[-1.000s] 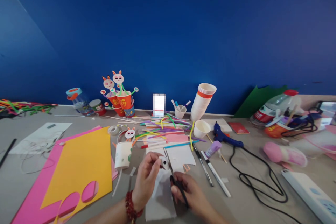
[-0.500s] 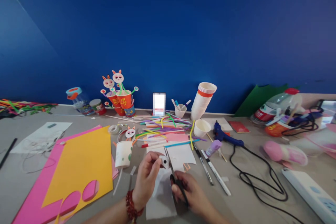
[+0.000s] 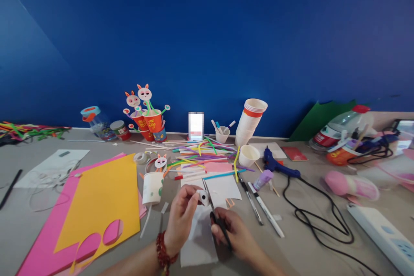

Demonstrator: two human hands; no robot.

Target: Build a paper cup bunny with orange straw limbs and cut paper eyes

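Observation:
Between the thumb and fingers of my left hand (image 3: 183, 213) is a small white piece of paper (image 3: 203, 197) with a black dot drawn on it. My right hand (image 3: 234, 230) grips black-handled scissors (image 3: 220, 226), whose blades point up and away, right beside the paper's right edge. Whether the blades touch the paper is hard to tell. Below both hands lies a white sheet of paper (image 3: 199, 241). To the left stands a white paper cup with green dots (image 3: 152, 189), with a small rabbit face (image 3: 161, 162) above it.
Orange paper (image 3: 103, 198) over pink sheets lies at left. Coloured pipe cleaners (image 3: 207, 151) spread behind my hands. On the right are a marker (image 3: 267, 211), a purple glue stick (image 3: 263, 180), a blue glue gun (image 3: 281, 169) with its black cord, and a power strip (image 3: 381, 233).
The scissors have shifted slightly and their blades look closer together beside the dotted paper. My left hand keeps its pinch, with the paper turned a little.

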